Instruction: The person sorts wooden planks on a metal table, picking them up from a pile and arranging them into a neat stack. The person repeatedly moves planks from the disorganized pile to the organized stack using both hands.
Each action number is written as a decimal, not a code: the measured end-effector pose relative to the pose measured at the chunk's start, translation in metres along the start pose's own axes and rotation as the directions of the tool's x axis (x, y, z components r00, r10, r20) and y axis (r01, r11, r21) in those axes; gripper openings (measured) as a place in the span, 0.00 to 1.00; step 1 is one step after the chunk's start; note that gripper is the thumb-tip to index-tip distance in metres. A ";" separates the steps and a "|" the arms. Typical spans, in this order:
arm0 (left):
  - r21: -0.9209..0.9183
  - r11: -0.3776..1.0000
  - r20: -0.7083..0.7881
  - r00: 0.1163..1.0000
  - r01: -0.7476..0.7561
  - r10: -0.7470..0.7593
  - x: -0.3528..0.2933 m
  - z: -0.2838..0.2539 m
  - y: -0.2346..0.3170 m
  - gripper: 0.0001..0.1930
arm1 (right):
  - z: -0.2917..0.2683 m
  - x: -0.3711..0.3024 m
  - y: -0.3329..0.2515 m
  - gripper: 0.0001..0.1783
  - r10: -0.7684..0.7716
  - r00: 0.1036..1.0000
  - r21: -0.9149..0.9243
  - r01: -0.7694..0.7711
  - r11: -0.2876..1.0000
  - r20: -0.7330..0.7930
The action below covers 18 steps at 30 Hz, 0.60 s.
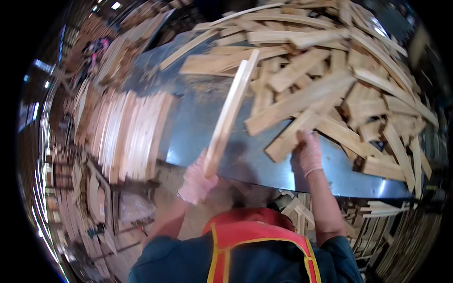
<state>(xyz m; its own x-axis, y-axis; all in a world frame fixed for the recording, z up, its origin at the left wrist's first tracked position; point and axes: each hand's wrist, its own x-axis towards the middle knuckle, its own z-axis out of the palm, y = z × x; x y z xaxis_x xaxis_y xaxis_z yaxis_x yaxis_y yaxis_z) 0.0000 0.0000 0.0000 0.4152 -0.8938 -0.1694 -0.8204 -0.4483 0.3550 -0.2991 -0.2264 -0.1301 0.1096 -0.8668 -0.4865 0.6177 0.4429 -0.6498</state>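
My left hand point(198, 180), in a pale pink glove, is closed around the lower end of a long wooden strip point(230, 113). The strip tilts up and away over the metal tabletop point(198, 137). On the right, my gloved right hand point(309, 153) is at the edge of a flat wooden board point(293, 136) lying at the near side of a heap. Its fingertips are partly hidden against the wood, so I cannot tell whether they grip it. A wider board point(302, 101) lies just beyond, angled the same way.
A jumbled heap of wooden offcuts point(373, 101) covers the table's right and far side. At the left edge stands a neat row of stacked strips point(130, 132). Sawdust point(207, 89) is scattered on the metal. More timber point(384, 207) sits below the table at right.
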 end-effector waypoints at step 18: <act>-0.426 0.892 0.134 0.965 -0.151 0.227 0.050 -0.069 -0.204 0.40 | 0.182 -0.178 0.242 0.26 0.454 0.801 -0.355 -0.324 0.877 0.391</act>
<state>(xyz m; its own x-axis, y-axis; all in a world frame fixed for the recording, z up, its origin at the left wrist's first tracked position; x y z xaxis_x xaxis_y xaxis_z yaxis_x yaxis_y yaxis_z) 0.2156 0.0474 -0.0171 0.1612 -0.9651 -0.2062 -0.6271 -0.2615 0.7338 -0.0274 -0.0065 -0.0939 0.6725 -0.5827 -0.4563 0.2301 0.7506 -0.6194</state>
